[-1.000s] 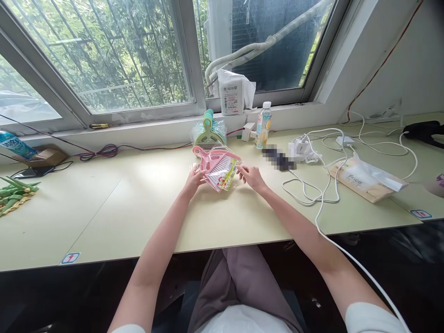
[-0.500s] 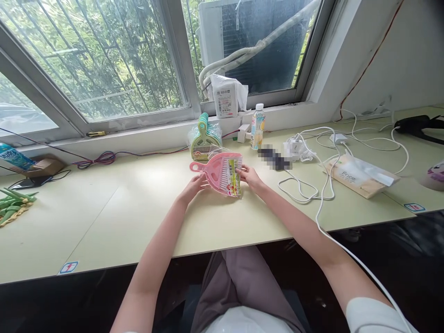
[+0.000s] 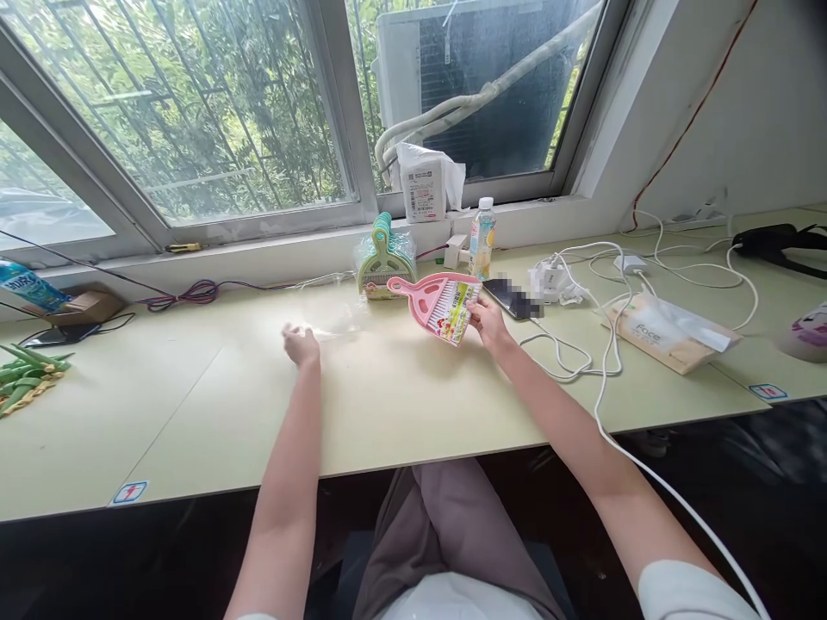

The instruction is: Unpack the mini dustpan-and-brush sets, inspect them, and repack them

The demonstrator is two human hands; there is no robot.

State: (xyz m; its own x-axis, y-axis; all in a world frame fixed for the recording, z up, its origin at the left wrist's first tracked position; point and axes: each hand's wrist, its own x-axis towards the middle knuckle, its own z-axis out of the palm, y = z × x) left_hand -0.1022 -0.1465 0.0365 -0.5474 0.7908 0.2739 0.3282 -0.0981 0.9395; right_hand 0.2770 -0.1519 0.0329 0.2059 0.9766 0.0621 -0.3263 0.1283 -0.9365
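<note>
A pink dustpan [image 3: 423, 301] with a small white-bristled brush [image 3: 445, 301] set in it is held above the table. My right hand [image 3: 489, 325] grips its wide right edge, beside a yellow-green printed label. Further left, my left hand [image 3: 301, 344] is closed on a clear plastic bag [image 3: 339, 323], which trails to the right and is blurred. Behind the pink set, a stack of green dustpans [image 3: 386, 263] in clear wrapping stands against the wall below the window.
A drink bottle [image 3: 481, 237], a phone [image 3: 513, 300] and white cables [image 3: 607, 370] lie to the right, near a tissue pack [image 3: 672, 331]. At the far left are green leafy stalks [image 3: 29, 379] and a cardboard box [image 3: 90, 306]. The table's front edge [image 3: 432, 458] runs before my lap.
My left hand has left the dustpan's handle side and moved left, drawing the clear plastic bag away. My right hand has shifted the pink dustpan slightly right and up.
</note>
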